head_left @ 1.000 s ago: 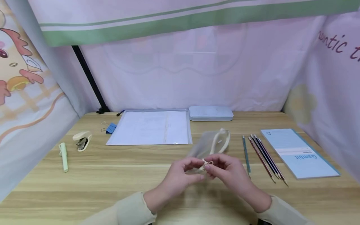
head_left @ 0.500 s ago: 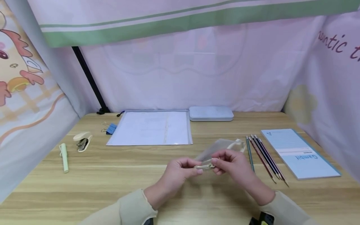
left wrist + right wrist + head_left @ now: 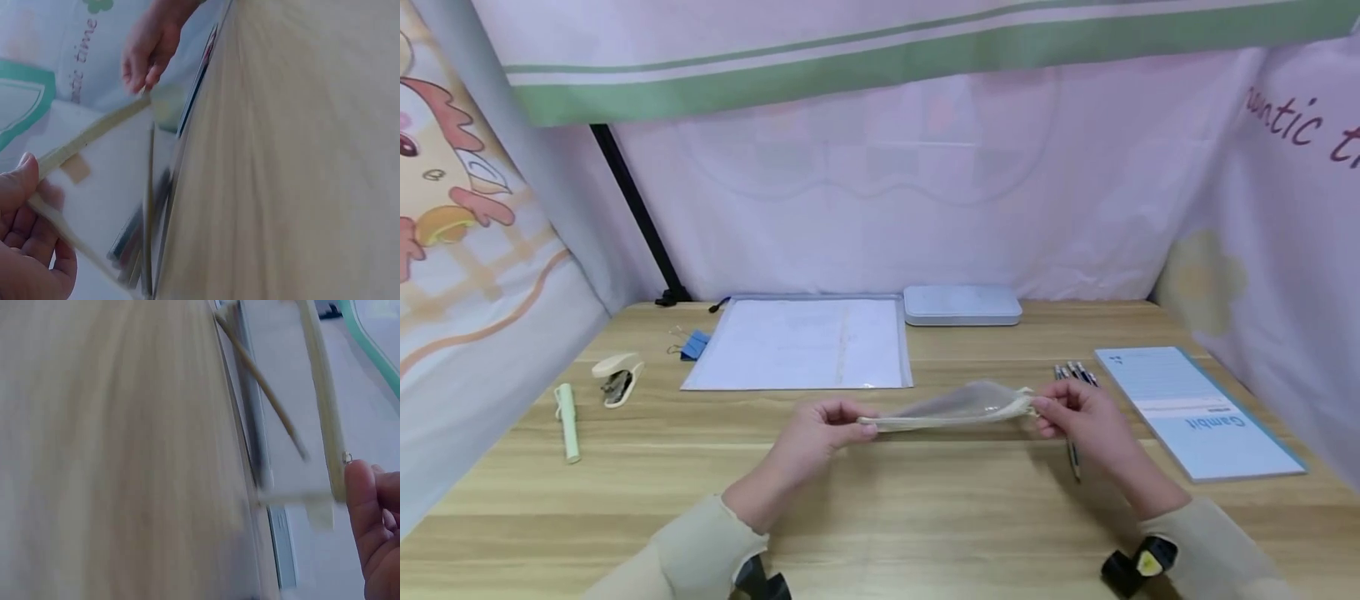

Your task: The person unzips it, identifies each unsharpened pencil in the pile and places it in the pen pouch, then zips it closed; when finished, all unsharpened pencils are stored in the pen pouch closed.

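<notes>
A translucent zip pouch [image 3: 966, 403] with cream edging is stretched between both hands above the table. My left hand [image 3: 808, 442] pinches its left end between thumb and fingers. My right hand [image 3: 1092, 425] pinches the other end, beside a small metal zipper pull [image 3: 348, 457] in the right wrist view. The zipper strip [image 3: 94, 134] runs straight from hand to hand in the left wrist view and looks closed. Several pencils [image 3: 1073, 463] lie under and behind the right hand, which partly hides them.
A blue-and-white notepad [image 3: 1210, 417] lies at the right. Toward the back are a clear folder of paper [image 3: 797, 343], a flat light-blue case [image 3: 962, 306] and a blue binder clip [image 3: 695, 345]. A stapler [image 3: 618, 379] and a pale green pen [image 3: 568, 423] lie at the left.
My hands have moved apart, the left hand leftward and the right hand rightward along the zipper. The pouch, bunched before, is now drawn out straight between them.
</notes>
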`<action>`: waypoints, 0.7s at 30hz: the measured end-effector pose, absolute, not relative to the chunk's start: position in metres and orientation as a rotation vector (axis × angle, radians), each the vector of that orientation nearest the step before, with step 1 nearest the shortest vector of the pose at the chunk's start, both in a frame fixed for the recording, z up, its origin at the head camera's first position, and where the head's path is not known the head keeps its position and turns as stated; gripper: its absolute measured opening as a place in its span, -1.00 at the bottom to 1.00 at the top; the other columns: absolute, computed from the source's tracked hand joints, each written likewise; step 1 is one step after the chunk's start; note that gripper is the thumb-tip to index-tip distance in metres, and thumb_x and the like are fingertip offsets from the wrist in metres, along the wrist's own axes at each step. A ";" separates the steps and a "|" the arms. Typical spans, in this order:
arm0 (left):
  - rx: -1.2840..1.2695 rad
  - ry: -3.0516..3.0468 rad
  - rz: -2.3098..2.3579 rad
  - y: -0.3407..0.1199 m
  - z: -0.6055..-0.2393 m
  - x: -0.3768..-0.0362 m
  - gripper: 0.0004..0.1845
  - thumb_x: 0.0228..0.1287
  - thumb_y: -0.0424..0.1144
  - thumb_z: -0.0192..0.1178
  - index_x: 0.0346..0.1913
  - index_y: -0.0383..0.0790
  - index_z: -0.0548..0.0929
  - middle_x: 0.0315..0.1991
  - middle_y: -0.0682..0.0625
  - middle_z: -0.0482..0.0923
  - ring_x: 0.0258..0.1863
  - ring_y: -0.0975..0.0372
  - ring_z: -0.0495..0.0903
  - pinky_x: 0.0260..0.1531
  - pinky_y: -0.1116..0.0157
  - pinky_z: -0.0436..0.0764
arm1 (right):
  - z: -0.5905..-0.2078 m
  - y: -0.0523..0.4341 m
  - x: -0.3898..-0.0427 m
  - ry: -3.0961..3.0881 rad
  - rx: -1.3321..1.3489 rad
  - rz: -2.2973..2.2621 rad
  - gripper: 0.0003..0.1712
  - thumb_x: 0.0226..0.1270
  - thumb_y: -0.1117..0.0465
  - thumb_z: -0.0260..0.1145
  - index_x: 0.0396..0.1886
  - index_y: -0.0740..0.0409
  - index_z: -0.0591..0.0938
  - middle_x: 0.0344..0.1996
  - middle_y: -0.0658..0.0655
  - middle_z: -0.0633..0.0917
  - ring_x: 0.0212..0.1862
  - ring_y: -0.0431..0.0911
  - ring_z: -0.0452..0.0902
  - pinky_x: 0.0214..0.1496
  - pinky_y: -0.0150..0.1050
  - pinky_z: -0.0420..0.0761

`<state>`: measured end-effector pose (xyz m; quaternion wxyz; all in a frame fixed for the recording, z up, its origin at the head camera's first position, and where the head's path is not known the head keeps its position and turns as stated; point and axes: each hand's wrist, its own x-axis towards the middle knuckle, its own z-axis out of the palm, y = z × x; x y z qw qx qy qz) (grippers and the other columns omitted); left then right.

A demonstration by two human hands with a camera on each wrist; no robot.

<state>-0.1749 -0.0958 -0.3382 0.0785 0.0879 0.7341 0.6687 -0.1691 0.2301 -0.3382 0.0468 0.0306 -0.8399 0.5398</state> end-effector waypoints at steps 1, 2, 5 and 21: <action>0.259 2.216 1.995 -0.098 -0.338 -0.174 -0.81 -0.06 -0.43 0.36 -0.31 -0.37 0.67 -0.45 0.10 0.61 -0.47 0.31 0.46 -0.46 0.45 0.45 | -0.338 0.234 -0.169 -2.589 0.080 1.612 -0.79 0.35 0.31 0.12 -0.26 0.47 0.46 -0.49 0.15 0.60 -0.46 -0.25 0.56 -0.37 -0.34 0.66; 0.255 2.233 1.988 -0.100 -0.338 -0.174 -0.82 -0.07 -0.43 0.36 -0.32 -0.37 0.67 -0.45 0.09 0.62 -0.47 0.31 0.46 -0.47 0.46 0.45 | -0.337 0.238 -0.170 -2.607 0.070 1.587 -0.79 0.38 0.31 0.09 -0.28 0.47 0.45 -0.48 0.16 0.59 -0.46 -0.24 0.56 -0.37 -0.34 0.65; 0.272 2.255 1.966 -0.101 -0.336 -0.171 -0.83 -0.05 -0.42 0.36 -0.32 -0.37 0.67 -0.42 0.06 0.65 -0.45 0.30 0.49 -0.44 0.44 0.46 | -0.336 0.244 -0.170 -2.682 0.038 1.470 -0.75 0.43 0.23 0.03 -0.30 0.38 0.44 -0.45 0.16 0.59 -0.44 -0.23 0.55 -0.33 -0.31 0.65; 0.021 2.353 2.058 -0.101 -0.346 -0.167 -0.67 0.11 -0.45 0.24 -0.01 -0.37 0.60 -0.02 -0.21 0.56 -0.10 0.14 0.54 -0.17 0.44 0.59 | -0.344 0.243 -0.163 -2.681 0.261 1.833 -0.78 0.31 0.26 0.18 -0.27 0.41 0.49 -0.39 -0.01 0.61 -0.32 -0.29 0.51 -0.24 -0.37 0.59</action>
